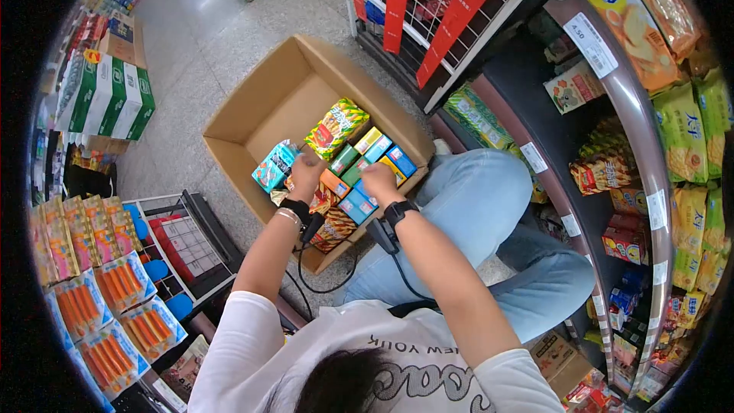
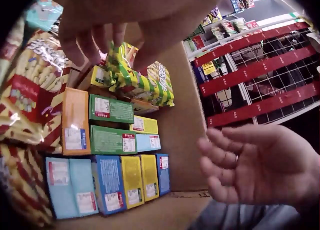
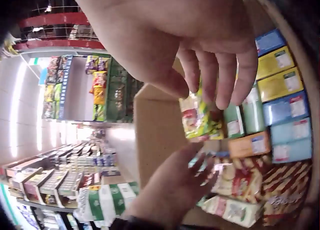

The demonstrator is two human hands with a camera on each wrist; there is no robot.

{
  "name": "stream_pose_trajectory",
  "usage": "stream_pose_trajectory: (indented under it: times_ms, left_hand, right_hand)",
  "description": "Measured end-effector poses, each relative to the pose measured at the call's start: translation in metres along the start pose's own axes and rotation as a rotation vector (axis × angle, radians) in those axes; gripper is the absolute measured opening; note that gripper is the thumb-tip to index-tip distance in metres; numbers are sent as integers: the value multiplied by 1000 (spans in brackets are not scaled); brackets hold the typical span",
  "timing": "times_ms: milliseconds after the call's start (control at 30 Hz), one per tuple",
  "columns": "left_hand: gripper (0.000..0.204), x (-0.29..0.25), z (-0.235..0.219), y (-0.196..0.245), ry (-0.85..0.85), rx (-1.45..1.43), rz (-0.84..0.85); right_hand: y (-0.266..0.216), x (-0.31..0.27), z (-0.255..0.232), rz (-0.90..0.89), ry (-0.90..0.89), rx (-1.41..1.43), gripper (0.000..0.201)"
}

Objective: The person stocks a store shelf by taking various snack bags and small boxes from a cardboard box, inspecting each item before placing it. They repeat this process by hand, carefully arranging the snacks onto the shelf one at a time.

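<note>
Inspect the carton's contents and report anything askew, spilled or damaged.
The red snack bags look a little askew: they lie at uneven angles beside the neat rows of small boxes. I see no spill or tear in the carton, though parts of its load are hidden.

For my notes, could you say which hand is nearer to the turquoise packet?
Left. The left hand is beside the turquoise packet; the right hand is farther off, over the boxes.

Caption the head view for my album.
The left hand and right hand reach into a cardboard box of colourful packages beside shop shelves.
</note>
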State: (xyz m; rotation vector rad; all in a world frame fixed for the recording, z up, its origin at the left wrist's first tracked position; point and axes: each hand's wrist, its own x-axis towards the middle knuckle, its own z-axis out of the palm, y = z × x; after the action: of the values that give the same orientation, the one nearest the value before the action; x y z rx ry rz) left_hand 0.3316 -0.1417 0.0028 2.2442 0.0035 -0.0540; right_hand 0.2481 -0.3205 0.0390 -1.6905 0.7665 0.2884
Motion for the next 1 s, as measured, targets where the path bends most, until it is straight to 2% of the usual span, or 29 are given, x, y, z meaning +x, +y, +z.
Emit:
stream_pose_trajectory:
  times_ms: [33, 133, 167, 267, 300, 400, 533, 567, 667, 700, 767, 833, 867, 933, 967, 1000]
  left_hand:
    - [60, 9, -7, 16, -162, -54, -139]
    - [73, 23, 6, 42, 57, 333, 193]
    - [87, 28, 11, 51, 46, 381, 177]
    - [91, 37, 18, 76, -123, 436, 163]
    - [93, 39, 27, 69, -117, 502, 199]
    - [95, 46, 42, 58, -206, 588, 106]
    - [89, 36, 40, 76, -155, 709, 86]
    - [81, 37, 38, 77, -140, 670, 77]
    - [77, 33, 27, 82, -199, 528, -110]
    - [71, 28, 22, 87, -154, 436, -72]
    - [67, 24, 17, 77, -176, 217, 72]
    - [59, 16, 10, 68, -240, -48, 166]
    - [59, 9, 4, 72, -259, -53, 157]
    - [60, -7, -14, 90, -294, -65, 136]
    - [58, -17, -30, 116, -331, 42, 146]
    - [56, -24, -35, 122, -374, -119, 71]
  right_hand:
    - [12, 5, 4, 12, 45, 6, 14]
    - [16, 6, 8, -14, 175, 35, 16]
    - [12, 4, 6, -20, 207, 21, 17]
    - [3, -3, 2, -64, 280, -113, 21]
    - [0, -6, 1, -57, 276, -80, 23]
    - [-6, -8, 1, -25, 256, -45, 22]
    - [-12, -8, 0, 15, 221, -38, 20]
    - [-13, -8, 0, 13, 223, -19, 19]
    - [-19, -4, 0, -41, 244, -79, 20]
    - [-22, -2, -2, -16, 205, -75, 25]
    - [-28, 1, -5, 29, 127, -64, 36]
    - [-32, -1, -4, -50, 75, 195, 50]
    - [-34, -3, -4, -90, 49, 322, 57]
    - [-38, -7, -4, -149, -34, 447, 59]
    - [-42, -9, -5, -179, -77, 509, 59]
    - [-47, -12, -7, -210, -123, 571, 60]
